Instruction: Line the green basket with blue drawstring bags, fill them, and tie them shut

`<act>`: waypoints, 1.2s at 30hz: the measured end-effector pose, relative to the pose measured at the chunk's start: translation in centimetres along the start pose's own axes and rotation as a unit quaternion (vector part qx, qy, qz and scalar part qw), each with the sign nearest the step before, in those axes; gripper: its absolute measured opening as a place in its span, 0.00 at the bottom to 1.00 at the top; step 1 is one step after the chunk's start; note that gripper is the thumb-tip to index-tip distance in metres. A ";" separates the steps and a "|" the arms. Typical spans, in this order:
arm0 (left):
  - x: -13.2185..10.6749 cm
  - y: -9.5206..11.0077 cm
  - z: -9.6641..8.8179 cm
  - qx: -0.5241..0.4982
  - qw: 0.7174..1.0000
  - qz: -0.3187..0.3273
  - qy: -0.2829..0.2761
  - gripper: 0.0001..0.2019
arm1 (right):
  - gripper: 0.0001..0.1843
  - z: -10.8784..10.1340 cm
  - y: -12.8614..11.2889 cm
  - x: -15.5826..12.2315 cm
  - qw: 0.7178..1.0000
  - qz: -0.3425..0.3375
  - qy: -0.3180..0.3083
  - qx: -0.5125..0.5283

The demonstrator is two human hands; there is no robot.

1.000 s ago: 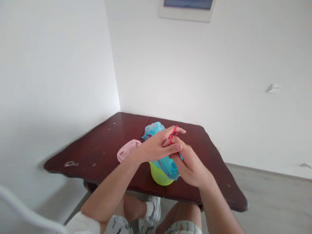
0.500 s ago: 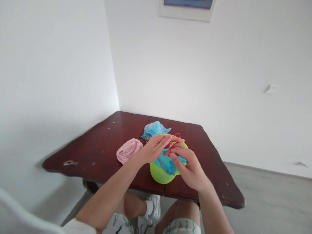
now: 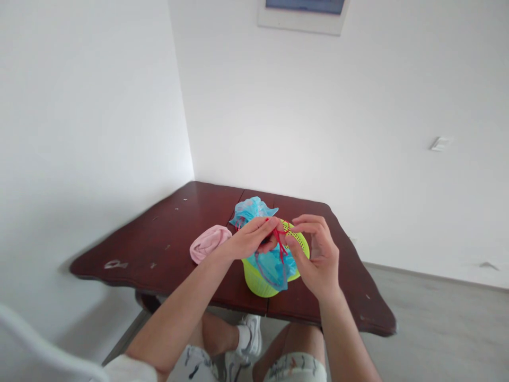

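Observation:
A thin red cord (image 3: 280, 242) hangs between my hands, with a small loop at its top and loose ends dangling over the bag. My left hand (image 3: 252, 239) pinches the cord from the left. My right hand (image 3: 316, 252) curves around it from the right, thumb and forefinger meeting at the cord. Below them, a light blue plastic bag (image 3: 271, 270) is gathered into a lime green perforated basket (image 3: 258, 281). Its crumpled top (image 3: 250, 209) sticks out behind my left hand. The hands hide part of the basket's rim.
A pink cloth (image 3: 209, 243) lies left of my left forearm on the dark reddish-brown wooden table (image 3: 139, 249), which has worn pale spots. White walls meet in a corner behind it. A grey floor lies to the right, and my knees and white sneakers show below.
My right hand has moved up and right, away from my left hand, and its fingers have opened wider. The red cord now hangs lower between my hands, over the bag.

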State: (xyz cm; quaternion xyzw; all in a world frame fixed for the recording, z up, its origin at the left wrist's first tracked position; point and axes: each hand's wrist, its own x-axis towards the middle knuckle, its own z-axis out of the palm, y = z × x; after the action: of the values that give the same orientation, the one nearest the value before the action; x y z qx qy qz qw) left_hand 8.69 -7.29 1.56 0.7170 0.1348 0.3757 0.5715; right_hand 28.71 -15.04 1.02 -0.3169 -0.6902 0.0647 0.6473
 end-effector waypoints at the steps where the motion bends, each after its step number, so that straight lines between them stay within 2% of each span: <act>1: 0.0 0.0 0.0 0.002 1.000 -0.003 -0.001 0.34 | 0.08 0.0 0.0 0.0 1.000 0.004 -0.012 -0.010; 2: 0.1 0.0 0.0 0.005 1.000 -0.007 -0.003 0.34 | 0.10 0.0 0.0 0.0 0.999 0.013 -0.030 -0.014; 4: 0.1 0.0 0.0 0.010 1.000 -0.012 -0.003 0.34 | 0.06 0.0 0.1 0.0 0.997 0.038 -0.059 -0.020; 6: 0.1 -0.1 0.1 0.013 1.000 -0.013 -0.001 0.35 | 0.04 0.0 0.1 0.0 0.996 0.053 -0.056 -0.040; 9: 0.1 -0.1 0.2 0.008 1.000 -0.008 0.006 0.34 | 0.09 -0.1 0.1 0.1 0.994 0.067 -0.067 -0.054; 12: 0.0 -0.2 0.4 0.017 1.000 0.001 0.010 0.35 | 0.17 -0.1 0.0 0.0 0.988 0.115 -0.102 0.009; 15: 0.1 -0.3 0.6 0.043 0.999 -0.005 0.006 0.38 | 0.20 0.1 0.1 -0.5 0.984 0.140 -0.087 0.067; 18: 0.0 -0.3 0.8 0.070 0.997 -0.022 -0.013 0.41 | 0.12 0.5 0.4 -1.0 0.981 0.154 -0.050 0.110; 23: -0.2 -0.7 0.8 0.086 0.996 -0.032 0.000 0.46 | 0.11 0.7 0.9 -1.2 0.983 0.161 -0.050 0.076; 27: -0.1 -1.4 0.9 -0.019 0.996 -0.057 0.070 0.40 | 0.17 0.6 0.5 -1.0 0.989 0.149 -0.019 0.016; 31: 0.1 -2.0 0.6 -0.138 0.975 -0.065 0.159 0.35 | 0.17 0.7 -0.3 -1.6 0.990 0.135 0.039 0.017; 33: 0.3 -2.2 0.4 -0.200 0.961 -0.084 0.170 0.32 | 0.18 0.9 -0.3 -2.4 0.986 0.153 0.058 0.041; 36: 0.4 -2.2 0.3 -0.256 0.948 -0.093 0.162 0.30 | 0.20 1.6 0.3 -4.1 0.970 0.222 0.028 0.095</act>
State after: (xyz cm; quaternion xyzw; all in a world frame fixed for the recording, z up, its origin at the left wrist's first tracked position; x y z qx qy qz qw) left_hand 9.66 -6.60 -0.31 0.4604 0.1914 0.4541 0.7384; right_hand 27.22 -16.42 -2.90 -0.4013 -0.5749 0.2631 0.6627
